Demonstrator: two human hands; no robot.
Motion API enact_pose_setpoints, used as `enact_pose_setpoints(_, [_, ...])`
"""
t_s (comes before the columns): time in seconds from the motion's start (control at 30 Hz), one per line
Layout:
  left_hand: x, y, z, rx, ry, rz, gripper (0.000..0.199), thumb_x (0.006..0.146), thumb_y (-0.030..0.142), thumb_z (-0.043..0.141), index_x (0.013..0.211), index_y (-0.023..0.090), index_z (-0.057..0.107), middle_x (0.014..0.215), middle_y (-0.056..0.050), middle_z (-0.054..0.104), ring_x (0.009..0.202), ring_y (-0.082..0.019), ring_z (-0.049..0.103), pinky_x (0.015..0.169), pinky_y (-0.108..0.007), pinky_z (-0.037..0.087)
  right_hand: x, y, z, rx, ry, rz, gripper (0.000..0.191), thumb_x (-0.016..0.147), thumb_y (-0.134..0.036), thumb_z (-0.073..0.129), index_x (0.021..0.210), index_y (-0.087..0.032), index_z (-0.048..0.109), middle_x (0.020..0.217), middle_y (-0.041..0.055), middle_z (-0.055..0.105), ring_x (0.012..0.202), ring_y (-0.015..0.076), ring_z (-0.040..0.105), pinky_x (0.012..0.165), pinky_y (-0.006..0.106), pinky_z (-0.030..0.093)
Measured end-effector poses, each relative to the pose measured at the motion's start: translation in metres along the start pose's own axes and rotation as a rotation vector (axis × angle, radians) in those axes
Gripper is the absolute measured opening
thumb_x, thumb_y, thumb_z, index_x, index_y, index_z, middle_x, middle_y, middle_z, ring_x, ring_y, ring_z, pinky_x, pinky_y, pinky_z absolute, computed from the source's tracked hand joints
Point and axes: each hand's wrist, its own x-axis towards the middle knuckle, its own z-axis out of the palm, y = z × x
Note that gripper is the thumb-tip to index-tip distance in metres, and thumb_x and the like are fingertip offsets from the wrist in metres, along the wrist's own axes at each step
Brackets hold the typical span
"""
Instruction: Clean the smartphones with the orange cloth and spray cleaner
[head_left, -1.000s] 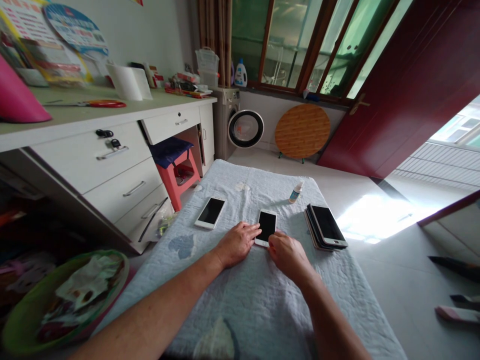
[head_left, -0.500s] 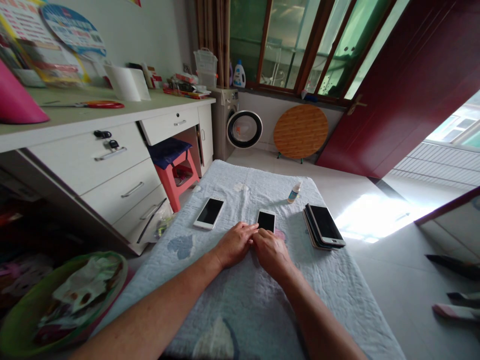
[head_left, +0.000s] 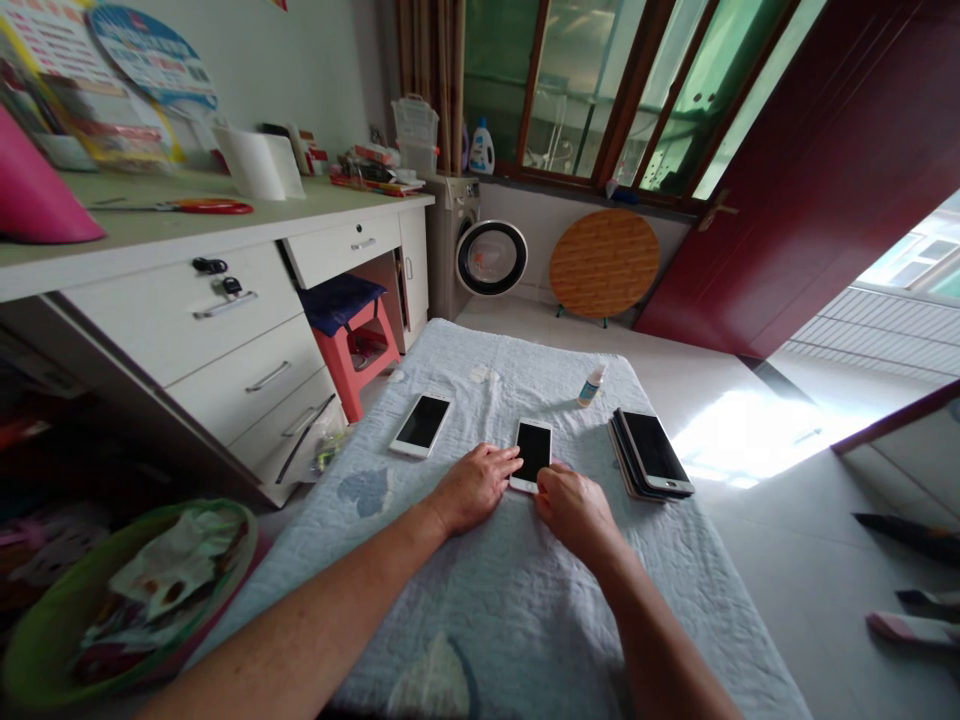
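A white smartphone (head_left: 534,450) with a dark screen lies face up on the cloth-covered table. My left hand (head_left: 478,487) rests along its left edge, fingers stretched out and their tips on the phone. At the lower right corner of the same phone is my right hand (head_left: 576,508), its fingers curled in; whatever they hold, if anything, is hidden. To the left lies a second white smartphone (head_left: 422,425), screen up. A stack of phones (head_left: 657,452) sits on the right. Behind it stands a small spray bottle (head_left: 590,387), upright.
A pale blue patterned cloth (head_left: 480,620) covers the table. Left of it are a green basket (head_left: 37,640) with crumpled stuff, a pink stool (head_left: 352,350) and a white desk (head_left: 232,380). Beyond stand a washing machine (head_left: 450,240) with its door open and a round wooden board (head_left: 604,262).
My right hand has moved right and away from my left, from the phone's lower part to its lower right corner. More of the phone now shows. My left hand stays nearly in place.
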Motion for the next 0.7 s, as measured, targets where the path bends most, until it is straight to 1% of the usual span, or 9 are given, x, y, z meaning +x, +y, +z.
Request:
enact_pose_setpoints(0.13, [0.001,0.002,-0.002,0.010,-0.006,-0.006,0.041,0.089,0.014,0.045,0.128,0.017,0.055,0.137,-0.005,0.052,0.115,-0.021,0.048,0.103,-0.037,0.038,0.002,0.001,0.001,0.008,-0.001,-0.051,0.014,0.086,-0.016,0.048,0.083,-0.019,0.062,0.086,0.0022,0.063,0.073,0.0112,0.057,0.060,0.023,0.032])
enact_pose_setpoints(0.27, [0.001,0.003,-0.004,0.005,-0.020,-0.020,0.040,0.089,0.013,0.044,0.127,0.015,0.056,0.137,-0.007,0.052,0.117,-0.021,0.048,0.105,-0.038,0.037,0.005,-0.005,0.005,0.031,0.041,-0.117,0.016,0.088,-0.016,0.047,0.084,-0.018,0.062,0.087,0.0028,0.063,0.078,0.0116,0.057,0.065,0.022,0.034])
enact_pose_setpoints(0.37, [0.001,0.002,-0.002,-0.038,-0.004,-0.020,0.040,0.089,0.014,0.044,0.126,0.015,0.056,0.137,-0.008,0.052,0.117,-0.022,0.047,0.105,-0.038,0.037,0.010,-0.012,0.011,0.063,0.080,-0.153,0.017,0.089,-0.016,0.046,0.085,-0.018,0.063,0.087,0.0029,0.063,0.078,0.0120,0.057,0.067,0.021,0.035])
enact_pose_setpoints(0.47, [0.000,0.001,-0.002,-0.102,0.023,-0.033,0.041,0.088,0.014,0.046,0.128,0.017,0.055,0.134,-0.007,0.054,0.117,-0.022,0.048,0.105,-0.039,0.039,0.015,-0.018,0.017,0.120,0.112,-0.178,0.016,0.090,-0.017,0.047,0.089,-0.018,0.063,0.090,0.0032,0.064,0.081,0.0129,0.058,0.069,0.021,0.036])
enact_pose_setpoints(0.57, [-0.001,0.001,-0.002,-0.126,0.031,-0.039,0.044,0.086,0.013,0.048,0.130,0.018,0.053,0.132,-0.007,0.055,0.116,-0.021,0.049,0.104,-0.039,0.039,0.016,-0.022,0.018,0.141,0.131,-0.176,0.015,0.090,-0.018,0.047,0.089,-0.018,0.063,0.091,0.0035,0.064,0.082,0.0135,0.059,0.067,0.021,0.036])
enact_pose_setpoints(0.7, [0.000,0.003,-0.004,-0.061,0.010,-0.021,0.041,0.088,0.013,0.047,0.127,0.017,0.055,0.136,-0.007,0.053,0.117,-0.021,0.048,0.105,-0.039,0.038,0.011,-0.017,0.014,0.086,0.112,-0.129,0.015,0.088,-0.016,0.047,0.086,-0.019,0.062,0.087,0.0030,0.064,0.074,0.0129,0.058,0.059,0.022,0.033])
